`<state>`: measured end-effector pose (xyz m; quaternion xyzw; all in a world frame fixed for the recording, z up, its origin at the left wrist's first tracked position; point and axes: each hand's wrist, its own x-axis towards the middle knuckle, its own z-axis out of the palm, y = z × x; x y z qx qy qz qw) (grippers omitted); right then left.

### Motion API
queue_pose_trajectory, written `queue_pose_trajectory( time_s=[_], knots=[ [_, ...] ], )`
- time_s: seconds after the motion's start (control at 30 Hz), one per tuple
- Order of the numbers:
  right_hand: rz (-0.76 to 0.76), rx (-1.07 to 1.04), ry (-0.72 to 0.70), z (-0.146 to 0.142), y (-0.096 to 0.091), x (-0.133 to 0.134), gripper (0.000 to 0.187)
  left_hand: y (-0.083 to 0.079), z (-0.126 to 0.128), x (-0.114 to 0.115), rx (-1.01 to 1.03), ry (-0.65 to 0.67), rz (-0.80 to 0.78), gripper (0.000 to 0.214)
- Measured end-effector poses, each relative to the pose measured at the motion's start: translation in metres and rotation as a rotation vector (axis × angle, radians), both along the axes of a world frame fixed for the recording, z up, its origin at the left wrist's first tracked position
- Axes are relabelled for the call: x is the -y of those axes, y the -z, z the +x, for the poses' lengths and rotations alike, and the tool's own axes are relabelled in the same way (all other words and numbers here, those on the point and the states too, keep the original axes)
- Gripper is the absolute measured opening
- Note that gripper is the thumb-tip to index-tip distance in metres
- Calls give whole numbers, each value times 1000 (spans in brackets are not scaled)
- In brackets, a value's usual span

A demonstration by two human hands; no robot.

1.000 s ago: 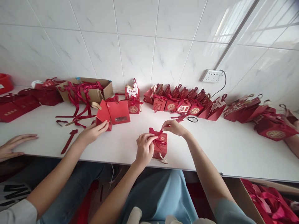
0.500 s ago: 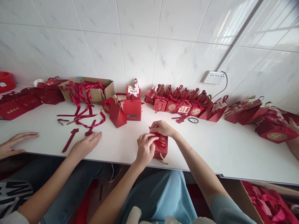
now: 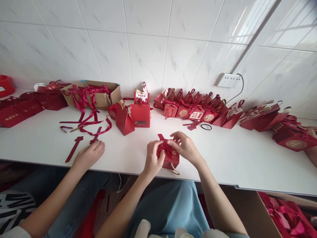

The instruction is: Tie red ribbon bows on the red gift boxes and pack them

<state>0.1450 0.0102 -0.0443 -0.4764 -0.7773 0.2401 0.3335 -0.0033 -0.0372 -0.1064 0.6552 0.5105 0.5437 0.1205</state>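
Observation:
A small red gift box [image 3: 172, 162] with gold characters and a twisted cord handle [image 3: 172, 169] lies near the table's front edge. On its upper face is a red ribbon bow [image 3: 167, 151]. My left hand [image 3: 154, 158] grips the box's left side, thumb and forefinger at the bow. At the upper right of the box, my right hand [image 3: 186, 147] has its fingers apart, the thumb close to the ribbon. Whether that thumb touches it, I cannot tell. A red strip [image 3: 160, 137] sticks up from the box's far edge.
Behind stand a red tent-shaped box [image 3: 124, 121] and a row of decorated boxes [image 3: 183, 111]. Left are a cardboard box [image 3: 115, 96] of ribbons, loose red strips [image 3: 74, 148] and a co-worker's hand [image 3: 90, 153]. A black ring [image 3: 206, 127] lies right; a socket strip [image 3: 227, 80] hangs above.
My right hand has drawn back from the box's far edge toward the right, its fingers opening. The co-worker's fingers have curled, and their other hand has left view.

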Motion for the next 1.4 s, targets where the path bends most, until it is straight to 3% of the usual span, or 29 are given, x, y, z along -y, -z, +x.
queue_pose_trajectory(
  time_s=[0.07,0.17,0.3,0.47,0.7,1.0,1.13,1.23,1.37,1.4],
  knots=[
    [5,53,-50,9,3,21,35,-1,-1,0,92,-29,-70,21],
    [39,115,29,12,11,40,30,-7,-3,0,152,-36,-183,10],
    [21,40,44,9,19,43,13,-16,-5,-2,242,52,-299,22],
    [-89,-112,71,10,23,38,29,-21,-7,-6,337,120,-425,27],
    [-336,-359,168,14,32,32,46,-18,-5,-6,347,89,-421,25],
    [-558,-826,50,18,56,28,41,-16,2,-1,381,-6,-404,24],
    [-483,-781,157,25,56,26,42,-17,14,14,421,-1,-444,25],
    [-331,-652,296,40,49,28,44,-26,19,43,411,222,-537,21],
    [-183,-551,315,63,41,48,58,-53,9,74,274,974,-670,34],
    [-152,-495,311,68,40,55,61,-59,5,74,279,1078,-680,28]
  ],
)
